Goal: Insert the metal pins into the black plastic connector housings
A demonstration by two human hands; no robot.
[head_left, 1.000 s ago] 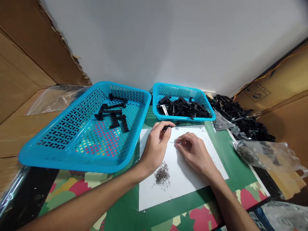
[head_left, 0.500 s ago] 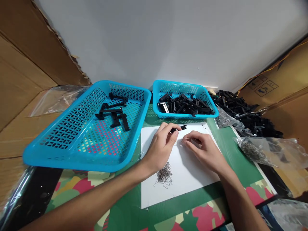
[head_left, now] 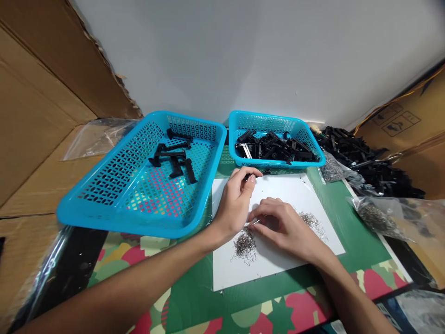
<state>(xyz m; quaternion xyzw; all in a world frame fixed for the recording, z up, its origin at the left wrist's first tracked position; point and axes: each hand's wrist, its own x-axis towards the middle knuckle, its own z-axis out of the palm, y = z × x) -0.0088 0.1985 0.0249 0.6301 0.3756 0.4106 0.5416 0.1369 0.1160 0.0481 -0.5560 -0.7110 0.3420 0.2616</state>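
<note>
My left hand (head_left: 233, 199) is closed on a small black plastic part (head_left: 266, 172), whose far end pokes out beyond the fingertips over the top of a white sheet (head_left: 225, 273). Lower down, my right hand (head_left: 283, 227) pinches a thin silver tool (head_left: 256, 221); most of it is hidden in the fingers, so its exact kind is unclear. The tool's tip is at the upper edge of a pile of tiny bent wire springs (head_left: 244, 243). A second pile of small metal pieces (head_left: 311, 220) lies on the sheet to the right of my right hand.
A large blue basket (head_left: 121, 228) at left holds several black parts. Another blue basket (head_left: 278, 163) behind the sheet is filled with black pieces. At right lie a heap of black parts (head_left: 378, 162) and a plastic bag of metal pieces (head_left: 378, 218). Cardboard (head_left: 31, 116) stands at left.
My right hand has moved down and left from near the black part to the spring pile, uncovering the second pile. My left hand keeps its hold. The view has shifted slightly.
</note>
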